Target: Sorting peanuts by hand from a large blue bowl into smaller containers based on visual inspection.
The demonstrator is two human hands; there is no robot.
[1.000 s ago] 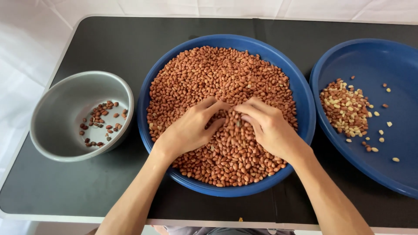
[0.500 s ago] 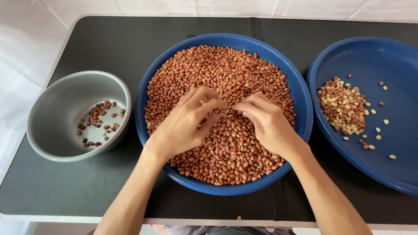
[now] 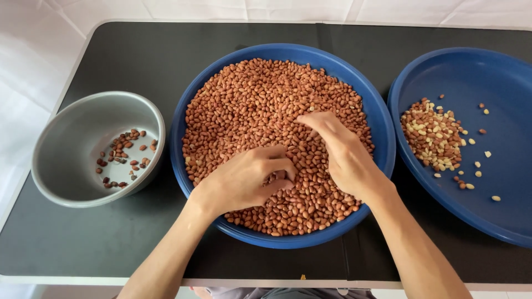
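A big blue bowl (image 3: 377,111) in the middle of the table is heaped with red-skinned peanuts (image 3: 260,99). Both my hands are down in the near half of the pile. My left hand (image 3: 244,180) lies on the peanuts with its fingers curled in, closed over some of them. My right hand (image 3: 341,152) is beside it, its fingertips bunched together and pressed into the peanuts near the bowl's centre. The peanuts under both palms are hidden.
A grey bowl (image 3: 61,166) at the left holds a few dark peanuts (image 3: 122,158). A blue tray (image 3: 471,77) at the right carries a small pile of pale and reddish peanuts (image 3: 435,135), with loose ones scattered around. All stand on a black table (image 3: 83,238) with white cloth behind.
My left hand has drawn back toward me and curled its fingers shut. My right hand's fingers have bunched and stayed near the pile's centre.
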